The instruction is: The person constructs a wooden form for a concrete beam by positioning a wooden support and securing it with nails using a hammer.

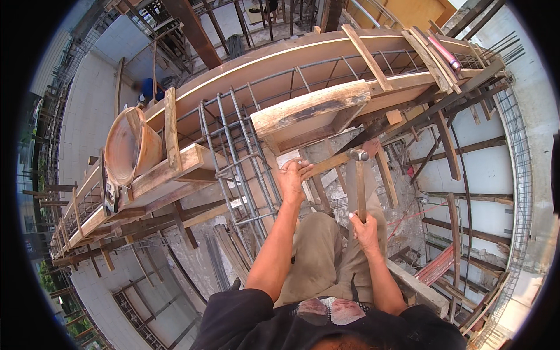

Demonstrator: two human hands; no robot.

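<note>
Head view. Hammer (360, 189): above right thigh; long axis fore-and-aft, head pointing away from body. Right hand (366, 233): clenched around handle's near end. Left hand (290, 182): fingers partly curled near plank (329, 164); whether grasping, cannot tell. Shirt (245, 321): black, pictorial front.

Left forearm (273, 251) reaches up and slightly right, across front of body. Left hand (291, 179) bare, farther out, fingers loosely bent, tips toward right; any pinch unclear. Right forearm (387, 280) angles up and left. Right hand (366, 232) bare, nearer torso, fingers curled in firm grip, thumb uppermost.
</note>
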